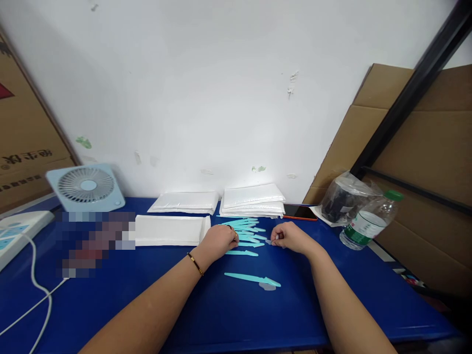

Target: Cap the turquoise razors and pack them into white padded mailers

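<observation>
Teal eyebrow razors (245, 225) lie in a loose pile in the middle of the blue table. At the pile's right edge, my left hand (220, 240) has its fingers closed on the handle end of an eyebrow razor (254, 244), whose head points right. My right hand (290, 237) is closed in a pinch on a small clear plastic piece (269, 241), just right of the razor heads. Nearer to me lies a separate razor (250, 279) with a translucent flat piece (267, 286) at its head.
White padded envelopes (252, 199) are stacked behind the pile, with others (167, 230) at left. A phone (300, 212), a bagged dark cup (337, 199) and a water bottle (368, 223) stand or lie right. A fan (87, 186) and power strip (18, 233) with cables are left.
</observation>
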Demonstrator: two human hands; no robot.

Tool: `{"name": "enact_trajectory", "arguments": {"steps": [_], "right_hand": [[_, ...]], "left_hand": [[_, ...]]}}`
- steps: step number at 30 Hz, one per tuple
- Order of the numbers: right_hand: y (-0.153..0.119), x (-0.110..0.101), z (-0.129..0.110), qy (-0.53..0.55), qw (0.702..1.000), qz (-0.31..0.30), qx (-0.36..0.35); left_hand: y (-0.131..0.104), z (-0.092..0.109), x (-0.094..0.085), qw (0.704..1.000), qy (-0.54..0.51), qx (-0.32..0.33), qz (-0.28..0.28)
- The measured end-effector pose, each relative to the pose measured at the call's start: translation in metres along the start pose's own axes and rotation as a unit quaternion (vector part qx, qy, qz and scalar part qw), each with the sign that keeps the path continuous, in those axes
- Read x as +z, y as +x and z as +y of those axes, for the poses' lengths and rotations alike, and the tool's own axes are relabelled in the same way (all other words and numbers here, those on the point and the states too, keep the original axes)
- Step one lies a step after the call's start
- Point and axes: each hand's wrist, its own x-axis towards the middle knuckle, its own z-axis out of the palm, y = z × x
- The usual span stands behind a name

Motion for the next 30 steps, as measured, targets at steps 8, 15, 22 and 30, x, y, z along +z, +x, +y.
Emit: {"name": "enact_trajectory", "arguments": {"steps": [8,15,22,30], "right_hand": [[0.001,0.002,-0.004,-0.03,0.998,0.031,-0.037],[0.004,0.006,-0.009,-0.037,0.996,0.029,-0.074],[0.007,0.012,-0.011,-0.054,0.993,0.036,-0.098],[0.013,0.021,-0.026,-0.04,0.994,0.043,-0.095]], "left_hand": [[0.002,0.003,0.002,0.994,0.107,0.021,0.028],[0.002,0.001,0.003,0.995,0.094,0.023,0.036],[0.003,-0.005,0.007,0.995,0.089,0.027,0.042],[0.004,-0.002,0.002,0.998,0.06,0.018,0.025]]}}
